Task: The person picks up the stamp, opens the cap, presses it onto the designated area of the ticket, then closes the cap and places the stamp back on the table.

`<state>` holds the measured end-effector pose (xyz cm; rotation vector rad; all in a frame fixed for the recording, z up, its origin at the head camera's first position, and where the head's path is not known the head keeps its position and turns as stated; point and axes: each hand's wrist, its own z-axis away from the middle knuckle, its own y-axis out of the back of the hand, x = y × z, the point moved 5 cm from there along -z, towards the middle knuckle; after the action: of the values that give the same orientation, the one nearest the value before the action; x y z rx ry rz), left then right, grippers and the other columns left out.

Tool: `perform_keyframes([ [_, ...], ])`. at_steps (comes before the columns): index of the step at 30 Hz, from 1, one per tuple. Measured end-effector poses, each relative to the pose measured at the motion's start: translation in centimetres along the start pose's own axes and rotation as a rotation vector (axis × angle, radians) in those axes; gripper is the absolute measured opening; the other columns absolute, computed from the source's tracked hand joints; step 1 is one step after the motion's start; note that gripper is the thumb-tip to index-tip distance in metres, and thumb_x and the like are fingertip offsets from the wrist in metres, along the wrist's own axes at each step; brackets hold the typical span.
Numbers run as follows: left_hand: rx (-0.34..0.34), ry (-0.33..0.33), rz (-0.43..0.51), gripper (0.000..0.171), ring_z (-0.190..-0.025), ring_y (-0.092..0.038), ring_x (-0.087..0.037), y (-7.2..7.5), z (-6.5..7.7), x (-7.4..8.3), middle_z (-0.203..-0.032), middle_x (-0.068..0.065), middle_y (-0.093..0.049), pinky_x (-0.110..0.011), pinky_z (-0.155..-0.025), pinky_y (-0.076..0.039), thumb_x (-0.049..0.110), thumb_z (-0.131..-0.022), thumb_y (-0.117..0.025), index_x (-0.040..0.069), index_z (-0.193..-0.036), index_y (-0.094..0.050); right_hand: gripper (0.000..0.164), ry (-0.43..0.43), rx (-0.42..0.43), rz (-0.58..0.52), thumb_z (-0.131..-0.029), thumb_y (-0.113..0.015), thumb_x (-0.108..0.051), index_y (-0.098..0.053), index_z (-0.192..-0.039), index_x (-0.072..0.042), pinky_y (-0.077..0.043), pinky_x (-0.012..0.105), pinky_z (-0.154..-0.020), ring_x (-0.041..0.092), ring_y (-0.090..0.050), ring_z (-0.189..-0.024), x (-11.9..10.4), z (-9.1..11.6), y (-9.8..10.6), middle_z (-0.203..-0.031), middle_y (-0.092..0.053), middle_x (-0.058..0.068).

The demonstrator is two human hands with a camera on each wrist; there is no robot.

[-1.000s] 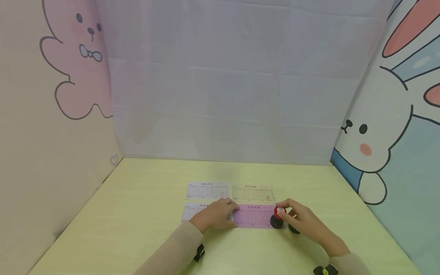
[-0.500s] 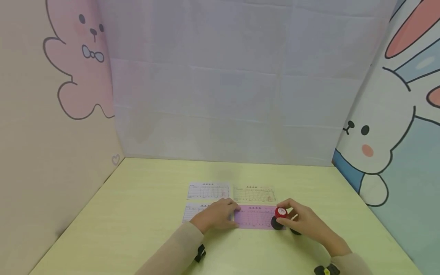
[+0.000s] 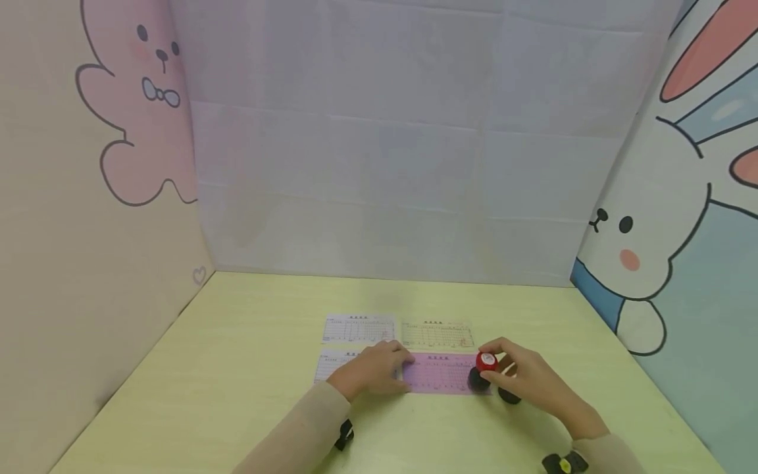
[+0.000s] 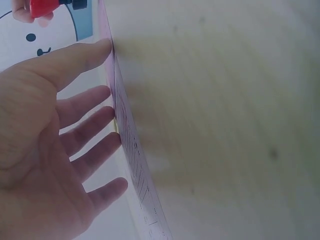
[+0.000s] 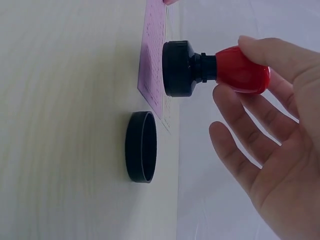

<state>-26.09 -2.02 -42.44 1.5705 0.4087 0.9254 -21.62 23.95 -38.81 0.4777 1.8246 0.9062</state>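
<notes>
My right hand [image 3: 535,378] pinches the red handle [image 5: 242,70] of a stamp between thumb and fingers. Its round black base [image 5: 178,68] is held over the right end of a pink printed slip [image 3: 441,373], with a small gap visible in the right wrist view. The black stamp cap [image 5: 141,147] lies on the table beside that slip, below the hand. My left hand [image 3: 372,370] rests its fingertips and thumb on the pink slip's left end; in the left wrist view the fingers are spread and fairly straight. That hand partly covers a white slip [image 3: 331,363].
Behind the pink slip lie another white slip [image 3: 358,328] and a pale yellow slip [image 3: 438,334], each with a reddish mark at its lower right. The pale yellow table [image 3: 249,368] is bounded by a white back sheet [image 3: 379,164] and printed side walls.
The stamp and my right hand have risen slightly off the pink slip over the last half second. My left hand stays in place on the slip.
</notes>
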Motion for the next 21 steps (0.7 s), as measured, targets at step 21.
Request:
perform_keyframes([
  [21, 0.038, -0.107, 0.107, 0.045, -0.117, -0.055, -0.016, -0.6, -1.9, 1.2, -0.133, 0.002, -0.058, -0.033, -0.099, -0.047, 0.034, -0.090, -0.075, 0.023, -0.133, -0.065, 0.038, -0.071, 0.073, 0.079, -0.088, -0.079, -0.024, -0.062, -0.121, -0.013, -0.056, 0.025, -0.072, 0.007, -0.063, -0.084, 0.2, 1.5, 2.7, -0.109, -0.068, 0.000],
])
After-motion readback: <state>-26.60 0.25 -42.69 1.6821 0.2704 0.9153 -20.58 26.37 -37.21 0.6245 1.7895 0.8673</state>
